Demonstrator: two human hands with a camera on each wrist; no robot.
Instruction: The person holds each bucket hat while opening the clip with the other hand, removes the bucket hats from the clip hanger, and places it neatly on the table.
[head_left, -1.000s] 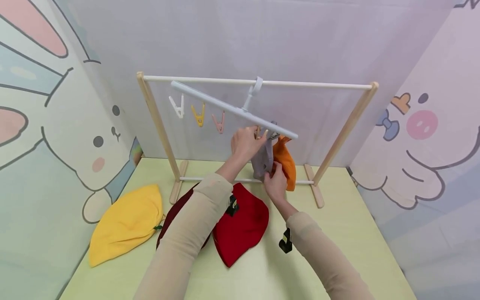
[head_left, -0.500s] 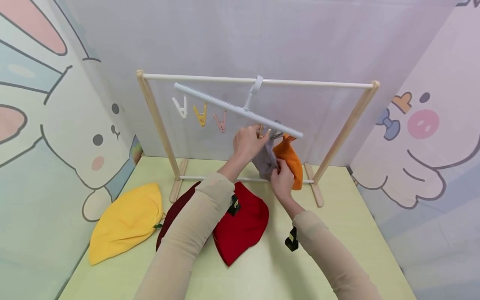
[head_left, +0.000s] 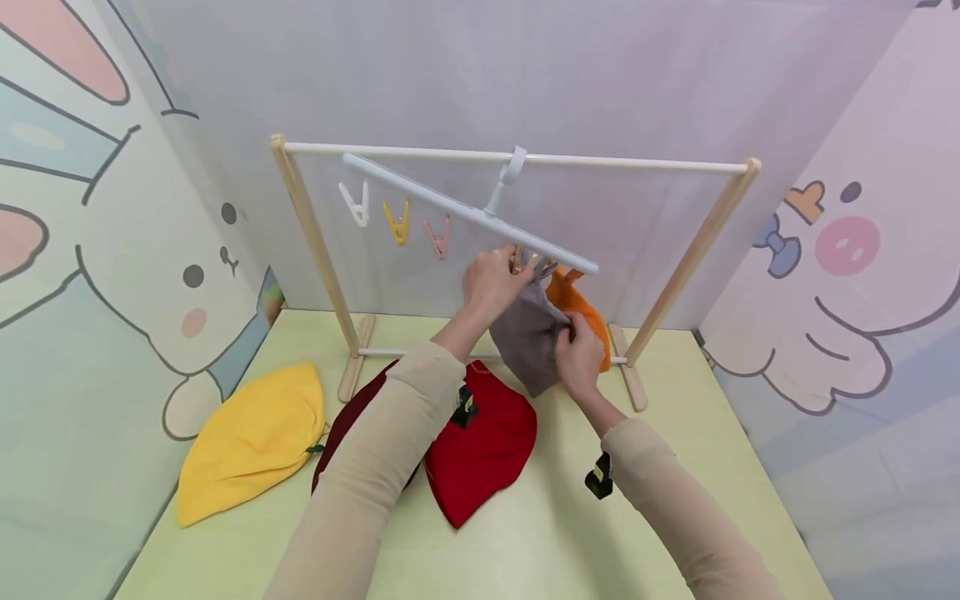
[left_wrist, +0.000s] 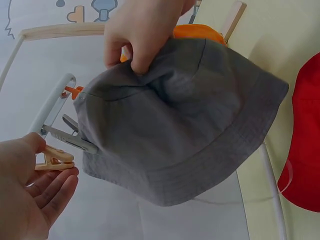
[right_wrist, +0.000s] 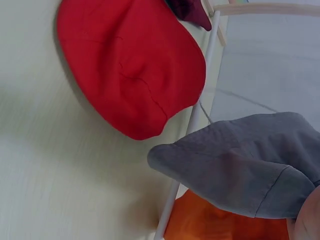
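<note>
A grey bucket hat [head_left: 527,337] hangs from a grey clip [left_wrist: 75,141] that bites its edge near the low end of the tilted white hanger [head_left: 442,202]. My right hand [head_left: 579,358] pinches a fold of the hat's cloth; the left wrist view shows its thumb and fingers [left_wrist: 142,62] on the crown. Between thumb and fingers, my left hand [head_left: 491,283] holds a peach clothespin [left_wrist: 55,159] on the same hanger, with no cloth seen in its jaws. Behind the grey hat, an orange hat [head_left: 596,321] hangs at the hanger's end, partly hidden.
White [head_left: 357,207], yellow [head_left: 397,223] and pink [head_left: 438,239] clips dangle from the hanger's raised side. The hanger hooks over the rack's white rail [head_left: 637,163]. On the table lie a yellow hat [head_left: 255,442], a dark red hat [head_left: 360,417] and a red hat [head_left: 487,450].
My right hand has moved to the right with the grey cloth, and the hat now spreads wider and hangs lower. The left hand stays at the clothespin.
</note>
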